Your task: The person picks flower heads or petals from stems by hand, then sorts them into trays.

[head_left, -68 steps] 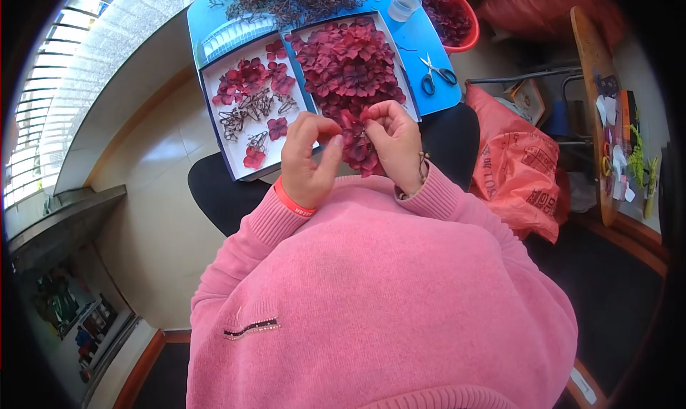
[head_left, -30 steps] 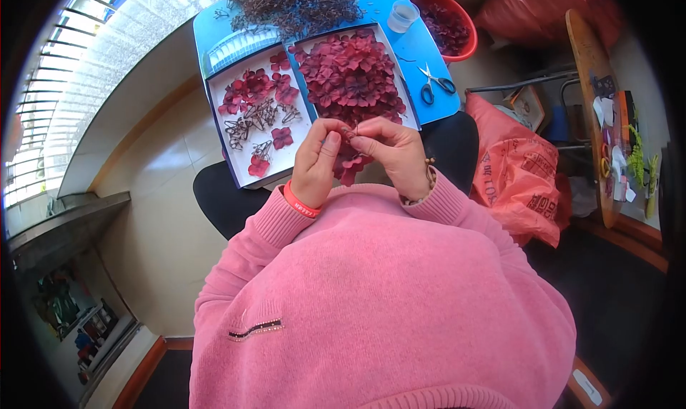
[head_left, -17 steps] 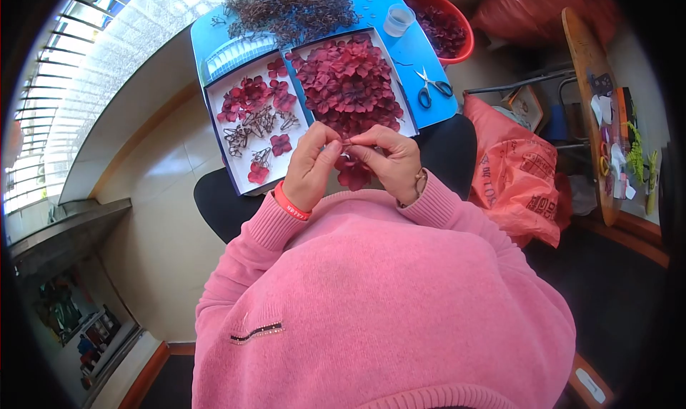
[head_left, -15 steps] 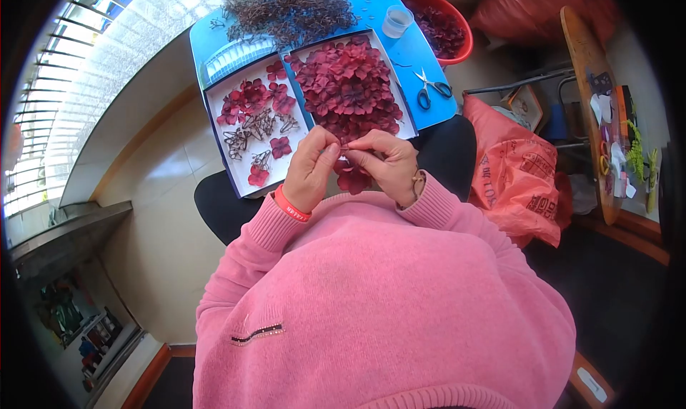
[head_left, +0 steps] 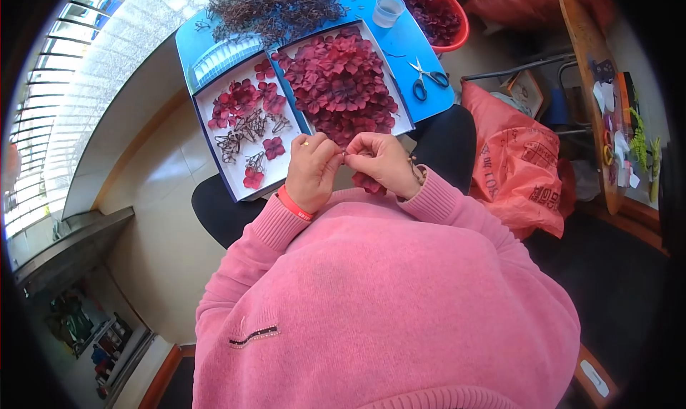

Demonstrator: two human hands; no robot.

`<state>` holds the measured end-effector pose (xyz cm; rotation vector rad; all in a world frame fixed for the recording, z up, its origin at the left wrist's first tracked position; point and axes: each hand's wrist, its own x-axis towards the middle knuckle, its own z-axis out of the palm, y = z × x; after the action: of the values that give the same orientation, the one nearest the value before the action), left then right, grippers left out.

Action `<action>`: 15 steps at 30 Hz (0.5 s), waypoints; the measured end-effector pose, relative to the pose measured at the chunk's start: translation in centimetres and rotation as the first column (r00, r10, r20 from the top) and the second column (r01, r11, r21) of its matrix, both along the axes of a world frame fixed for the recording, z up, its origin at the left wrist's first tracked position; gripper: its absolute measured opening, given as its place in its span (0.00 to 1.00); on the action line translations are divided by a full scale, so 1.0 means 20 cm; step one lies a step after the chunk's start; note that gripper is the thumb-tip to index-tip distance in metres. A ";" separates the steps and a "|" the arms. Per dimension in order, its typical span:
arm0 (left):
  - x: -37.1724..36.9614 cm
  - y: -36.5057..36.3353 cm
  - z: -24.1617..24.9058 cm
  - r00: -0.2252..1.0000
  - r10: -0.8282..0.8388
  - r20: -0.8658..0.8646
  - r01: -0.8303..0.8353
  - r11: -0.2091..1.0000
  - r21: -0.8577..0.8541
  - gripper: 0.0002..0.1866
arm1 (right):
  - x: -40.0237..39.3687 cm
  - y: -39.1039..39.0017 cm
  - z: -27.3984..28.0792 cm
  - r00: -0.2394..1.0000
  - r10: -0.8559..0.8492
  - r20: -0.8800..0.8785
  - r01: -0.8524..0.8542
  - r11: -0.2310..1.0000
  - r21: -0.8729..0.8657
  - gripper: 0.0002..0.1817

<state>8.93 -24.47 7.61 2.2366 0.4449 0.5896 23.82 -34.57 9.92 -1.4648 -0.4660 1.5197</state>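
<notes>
My left hand point(head_left: 312, 167) and my right hand point(head_left: 384, 166) meet in front of my chest, fingertips pinched close together. A dark red artificial flower point(head_left: 369, 183) hangs just under my right hand, which grips it. Whatever sits between my left fingertips is too small to make out. Just beyond my hands, a white shallow box point(head_left: 404, 109) holds a heap of dark red petal flowers point(head_left: 346, 87). To its left, another shallow box point(head_left: 236, 173) holds loose flowers point(head_left: 243, 98) and brown branching stems point(head_left: 250, 125).
A tangle of brown stems point(head_left: 275, 9) covers the back of the blue table point(head_left: 421, 45). Black-handled scissors point(head_left: 427, 79) and a clear plastic cup point(head_left: 388, 10) lie at its right. Beside it stand a red basin point(head_left: 461, 34) of flowers and a red sack point(head_left: 518, 162).
My left hand has turned, its knuckles now raised and fingers curled more. The flower has shifted right, under my right hand. The whole view has moved slightly.
</notes>
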 end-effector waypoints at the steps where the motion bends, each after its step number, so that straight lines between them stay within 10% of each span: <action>1: 0.01 0.01 0.00 1.000 -0.006 0.005 0.006 1.000 0.003 0.02 | 0.00 0.00 0.01 1.000 0.021 0.010 -0.020 0.999 -0.045 0.03; 11: 0.20 0.12 -0.20 0.995 0.048 -0.082 -0.067 0.967 -0.247 0.02 | 0.07 -0.03 -0.16 0.986 -0.160 0.048 0.158 0.986 0.043 0.03; 15: 0.36 0.24 -0.34 0.960 0.261 -0.103 -0.254 0.964 0.079 0.07 | 0.08 -0.06 -0.19 0.986 -0.165 0.000 0.165 0.986 0.010 0.03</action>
<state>16.20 -19.69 0.89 2.2991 0.7947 0.6201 25.34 -35.72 6.05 -1.4596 -0.3426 1.3836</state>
